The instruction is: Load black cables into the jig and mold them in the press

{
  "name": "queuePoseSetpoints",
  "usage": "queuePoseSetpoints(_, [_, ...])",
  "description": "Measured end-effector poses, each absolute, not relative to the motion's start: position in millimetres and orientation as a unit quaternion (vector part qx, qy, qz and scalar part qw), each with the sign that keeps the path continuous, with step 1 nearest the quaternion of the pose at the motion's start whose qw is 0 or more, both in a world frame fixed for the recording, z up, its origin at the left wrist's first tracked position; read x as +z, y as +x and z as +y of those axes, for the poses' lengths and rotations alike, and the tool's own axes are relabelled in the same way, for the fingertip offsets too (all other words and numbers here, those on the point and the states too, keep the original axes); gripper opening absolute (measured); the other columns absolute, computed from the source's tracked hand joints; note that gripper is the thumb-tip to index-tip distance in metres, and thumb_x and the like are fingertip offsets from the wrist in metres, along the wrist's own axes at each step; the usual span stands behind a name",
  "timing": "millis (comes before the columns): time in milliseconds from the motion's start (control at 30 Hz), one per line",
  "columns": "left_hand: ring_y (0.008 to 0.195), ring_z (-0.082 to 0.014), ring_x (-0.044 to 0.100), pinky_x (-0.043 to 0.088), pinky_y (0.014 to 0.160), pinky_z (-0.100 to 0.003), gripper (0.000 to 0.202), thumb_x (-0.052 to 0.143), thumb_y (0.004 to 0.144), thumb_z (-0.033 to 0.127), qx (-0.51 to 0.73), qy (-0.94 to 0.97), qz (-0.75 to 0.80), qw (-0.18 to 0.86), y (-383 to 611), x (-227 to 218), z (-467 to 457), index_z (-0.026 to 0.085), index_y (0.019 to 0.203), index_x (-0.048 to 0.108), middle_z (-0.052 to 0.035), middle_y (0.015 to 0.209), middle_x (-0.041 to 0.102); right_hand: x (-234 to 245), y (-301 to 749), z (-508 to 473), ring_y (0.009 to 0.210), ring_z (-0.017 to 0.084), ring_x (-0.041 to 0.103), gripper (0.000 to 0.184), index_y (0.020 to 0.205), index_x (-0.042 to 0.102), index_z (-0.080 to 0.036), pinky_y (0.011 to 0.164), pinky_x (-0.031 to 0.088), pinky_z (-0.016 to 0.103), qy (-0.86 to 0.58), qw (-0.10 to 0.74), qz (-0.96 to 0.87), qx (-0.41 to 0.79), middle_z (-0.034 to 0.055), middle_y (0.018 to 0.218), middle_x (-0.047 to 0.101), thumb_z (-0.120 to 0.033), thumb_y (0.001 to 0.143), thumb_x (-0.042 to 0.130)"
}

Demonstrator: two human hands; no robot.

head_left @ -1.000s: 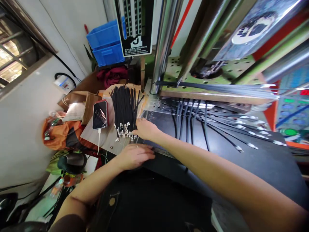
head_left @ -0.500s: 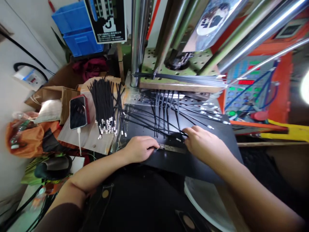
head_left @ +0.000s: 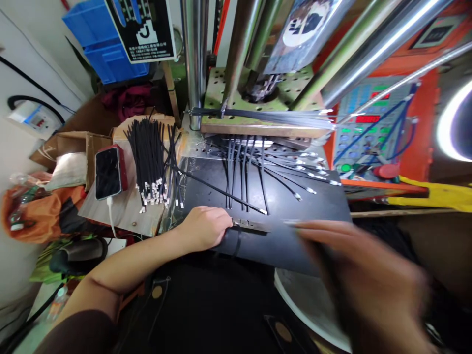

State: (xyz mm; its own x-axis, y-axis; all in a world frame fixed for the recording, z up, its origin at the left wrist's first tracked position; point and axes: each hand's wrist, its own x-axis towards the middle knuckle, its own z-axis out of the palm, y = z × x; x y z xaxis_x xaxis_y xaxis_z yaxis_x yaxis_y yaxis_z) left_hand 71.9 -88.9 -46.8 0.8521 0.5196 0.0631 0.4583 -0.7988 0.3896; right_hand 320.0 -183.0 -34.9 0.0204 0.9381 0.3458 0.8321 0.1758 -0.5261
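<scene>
My left hand (head_left: 207,229) rests at the front of the dark work table (head_left: 285,246). Its fingers are closed at the left end of a narrow metal strip (head_left: 252,225); what sits between the fingertips is hidden. My right hand (head_left: 368,268) is right of the strip, over the table's right front corner, smeared by motion. A dark streak shows beneath its fingers, and whether it holds anything is unclear. Beyond the strip, black cables (head_left: 282,178) with pale end pieces fan across the table. One single cable (head_left: 221,189) lies slantwise in front of them.
A thick bundle of black cables (head_left: 145,155) and a phone (head_left: 108,173) on a charging lead lie on the left board. Behind the table stands a press with a perforated plate (head_left: 214,93), more cables along its front edge. A control panel (head_left: 368,123) is at right.
My right hand has swung right and toward me, away from the cables. Several cables that crossed the table from the left are no longer there. My left hand stays by the metal strip.
</scene>
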Motion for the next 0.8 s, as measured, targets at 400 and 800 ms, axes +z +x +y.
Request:
queuePoseSetpoints(400, [0.094,-0.0146,0.071,0.055,0.085,-0.025,0.028,0.049,0.085,0.001,0.233,0.863,0.295,0.338,55,-55,-86,0.019,0.086,0.07,-0.0013,0.09,0.073,-39,286,-163,0.079,0.017,0.067,0.015,0.089,0.064,-0.022,0.071,0.055,0.029,-0.508,0.343,-0.773,0.164,0.0044,0.085,0.073,-0.015,0.095,0.052])
queuePoseSetpoints(800, [0.078,-0.0123,0.069,0.052,0.073,-0.022,0.011,0.059,0.086,0.007,0.208,0.836,0.325,0.389,57,-53,-82,0.018,0.084,0.063,0.0004,0.085,0.073,-52,301,-175,0.083,0.018,0.072,0.005,0.089,0.067,-0.025,0.076,0.058,0.029,-0.587,0.378,-0.691,0.187,0.0012,0.091,0.075,-0.024,0.092,0.064])
